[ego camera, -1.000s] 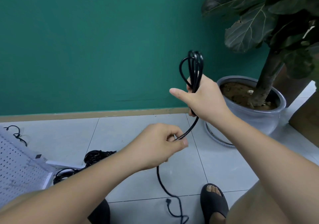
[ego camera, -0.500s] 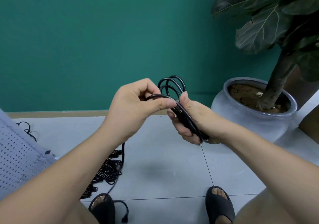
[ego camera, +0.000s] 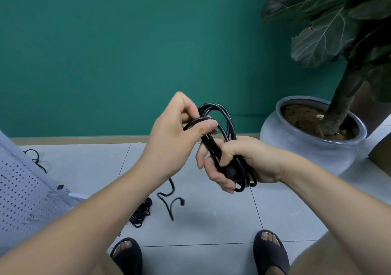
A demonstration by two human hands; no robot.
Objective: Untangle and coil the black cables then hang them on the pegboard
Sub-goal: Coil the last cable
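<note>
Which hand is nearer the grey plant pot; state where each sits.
Right. The right hand, gripping the cable coil, is just left of the grey plant pot, not touching it. The left hand pinches a strand farther left, beyond the coil.

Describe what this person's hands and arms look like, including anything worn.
The left hand and right hand are bare: no gloves, rings, watch or bands show. Both forearms are uncovered to the frame's edge, with no sleeve in view.

Black cable (ego camera: 211, 149), teal wall (ego camera: 105, 52), pale grey tiles (ego camera: 211, 217), white dark-dotted pegboard (ego camera: 19, 192), perhaps bluish-grey pot (ego camera: 306, 147).
</note>
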